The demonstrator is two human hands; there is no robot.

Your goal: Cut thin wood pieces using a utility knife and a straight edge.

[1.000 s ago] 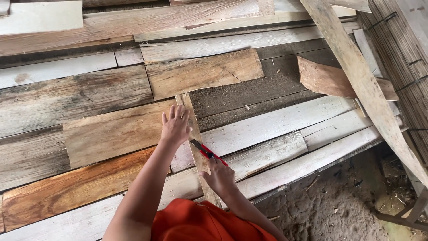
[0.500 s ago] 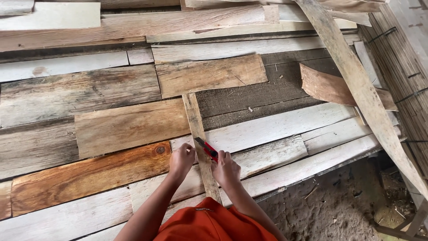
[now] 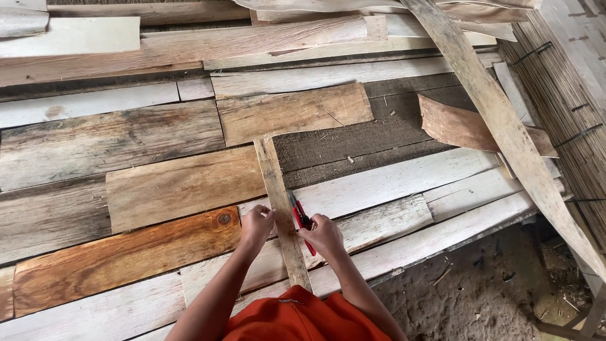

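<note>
Beside the narrow strip, right fingers grip a half-hidden red cutter; left hand presses flat

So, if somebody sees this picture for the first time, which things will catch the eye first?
Probably the narrow wooden strip lying across a floor of mismatched planks, with the left hand pressing on it. Just right of the strip, the right hand holds a red-handled cutter against its edge. At the bottom, the orange garment stands out.
</note>
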